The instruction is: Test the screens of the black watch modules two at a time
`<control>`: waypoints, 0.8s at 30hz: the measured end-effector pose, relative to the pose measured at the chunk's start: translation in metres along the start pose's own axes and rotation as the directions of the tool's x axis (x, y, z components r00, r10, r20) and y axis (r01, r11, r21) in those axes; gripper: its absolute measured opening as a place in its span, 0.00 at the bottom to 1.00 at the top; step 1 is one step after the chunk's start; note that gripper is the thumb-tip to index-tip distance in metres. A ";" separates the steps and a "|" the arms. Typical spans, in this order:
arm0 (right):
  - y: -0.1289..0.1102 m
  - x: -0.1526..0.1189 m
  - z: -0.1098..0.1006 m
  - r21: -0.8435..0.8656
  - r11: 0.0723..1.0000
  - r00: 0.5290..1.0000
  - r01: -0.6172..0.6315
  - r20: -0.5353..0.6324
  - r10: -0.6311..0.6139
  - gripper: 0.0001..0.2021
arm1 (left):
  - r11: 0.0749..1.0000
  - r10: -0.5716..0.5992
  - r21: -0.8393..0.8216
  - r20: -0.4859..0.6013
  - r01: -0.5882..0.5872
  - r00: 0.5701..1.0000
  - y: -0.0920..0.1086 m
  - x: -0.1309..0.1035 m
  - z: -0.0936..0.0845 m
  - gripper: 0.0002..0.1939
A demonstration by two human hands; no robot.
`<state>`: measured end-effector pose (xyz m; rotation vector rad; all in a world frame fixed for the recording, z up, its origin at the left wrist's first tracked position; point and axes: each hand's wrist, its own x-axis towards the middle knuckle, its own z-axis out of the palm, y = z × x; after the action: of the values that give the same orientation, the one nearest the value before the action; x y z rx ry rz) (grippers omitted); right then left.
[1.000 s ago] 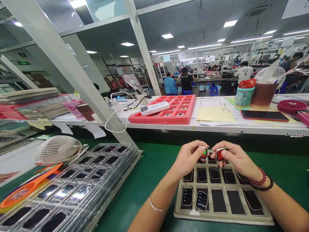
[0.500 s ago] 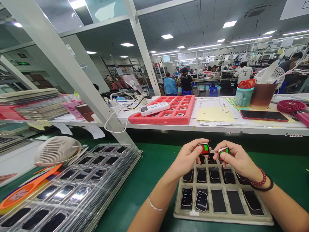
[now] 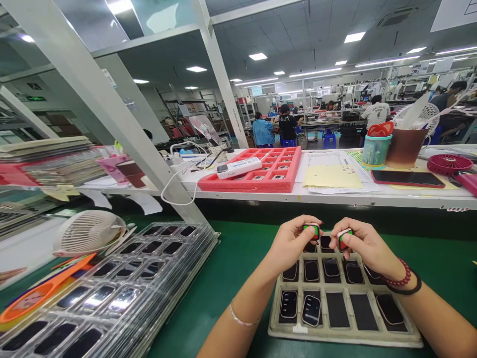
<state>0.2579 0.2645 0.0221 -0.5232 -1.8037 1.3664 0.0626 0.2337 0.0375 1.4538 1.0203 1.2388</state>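
Note:
My left hand (image 3: 292, 242) is closed on a smartwatch (image 3: 311, 230) without a strap; its lit screen shows green and red, and my thumb lies on it. To the right, my right hand (image 3: 362, 243) grips another smartwatch (image 3: 344, 239), also lit green and red, with the thumb across its screen. Both hands are held over the far side of a beige compartment tray (image 3: 348, 336). Several dark-screened watch bodies (image 3: 331, 267) sit in its pockets. In the front row, two watches (image 3: 289, 304) display menu text, and two pockets (image 3: 337, 310) hold no watch.
Stacked clear plastic trays (image 3: 160, 288) with watch screens stand at left, beside a white fan (image 3: 89, 231) and orange-handled tool (image 3: 48, 291). On the shelf are a pink foam tray (image 3: 246, 186), papers (image 3: 331, 176), a phone (image 3: 408, 179) and a brown cup (image 3: 406, 147). People sit far behind.
The left watch has tilted and shifted slightly left, and the colour layout on both lit screens looks different. Both hands keep their grip; the trays stay put.

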 end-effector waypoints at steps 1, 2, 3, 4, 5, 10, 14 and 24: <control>0.000 0.000 0.000 0.001 1.000 1.000 0.002 0.004 -0.002 0.09 | 1.000 0.006 -0.004 0.002 -0.006 1.000 0.000 0.000 0.000 0.15; 0.000 0.000 0.000 0.006 1.000 1.000 0.004 0.010 -0.004 0.09 | 1.000 0.015 -0.010 0.006 -0.015 1.000 0.000 0.000 0.000 0.15; 0.000 0.000 0.000 0.012 1.000 1.000 0.004 0.016 -0.005 0.08 | 1.000 0.025 -0.017 0.010 -0.024 1.000 -0.001 0.000 0.000 0.15; 0.000 0.000 0.000 0.019 1.000 1.000 0.002 0.017 -0.002 0.08 | 0.999 0.031 -0.023 0.016 -0.031 0.999 -0.002 0.000 -0.001 0.15; 0.000 0.000 0.001 0.024 1.000 1.000 -0.004 0.015 0.003 0.08 | 0.999 0.035 -0.027 0.022 -0.034 0.999 -0.003 0.000 -0.001 0.16; 0.001 0.001 0.003 0.026 1.000 1.000 -0.009 -0.007 0.009 0.08 | 0.999 0.036 -0.002 0.022 -0.036 0.999 -0.005 0.000 -0.001 0.15; 0.002 0.001 0.003 0.004 1.000 1.000 -0.009 -0.004 0.009 0.08 | 0.999 0.050 0.011 0.019 -0.051 0.999 -0.004 0.000 0.000 0.15; -0.002 0.000 0.002 -0.051 0.998 1.000 0.029 -0.003 -0.029 0.07 | 0.998 0.020 0.059 0.073 -0.024 0.997 -0.001 -0.003 -0.004 0.16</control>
<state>0.2564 0.2625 0.0240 -0.5241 -1.8406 1.3022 0.0586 0.2317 0.0359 1.5488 1.0029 1.1714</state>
